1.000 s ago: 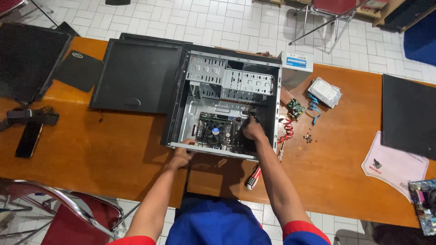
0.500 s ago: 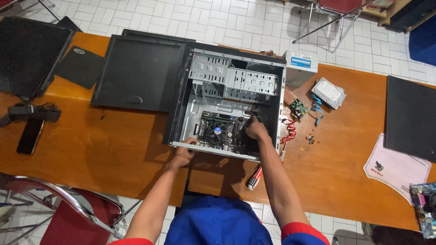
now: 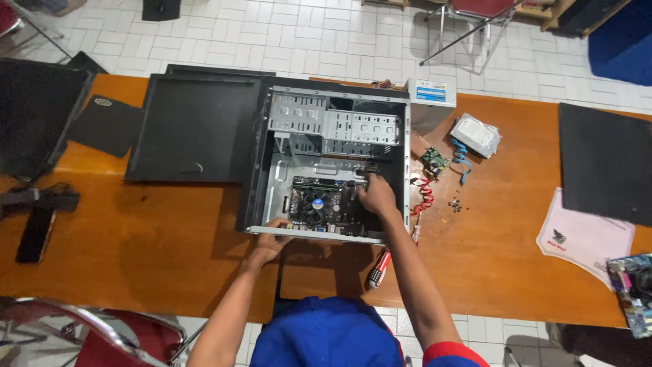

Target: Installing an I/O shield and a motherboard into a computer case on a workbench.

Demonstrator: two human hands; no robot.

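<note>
Orange table [image 3: 170,251] on white tile floor, open computer case [image 3: 326,163] mid-table, bare wood to its left, left hand [image 3: 268,245] fingers curled gripping the case's near edge, right hand [image 3: 377,197] inside over the motherboard [image 3: 319,204], its finger spread and hold indiscernible, red-handled screwdriver [image 3: 378,267] near right.

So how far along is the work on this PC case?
Done: side panel off, motherboard lying in the case. In hand: right hand reaches inside by the board; left hand steadies the case edge. Left: drive, cables and screws lie outside.

A computer repair workshop or training room — an opened computer case [image 3: 326,163] lies on a long orange wooden table [image 3: 136,258] mid-frame, loose parts at the right, metal-framed chairs [image 3: 475,20] on white floor tiles [image 3: 305,34] along the top.
</note>
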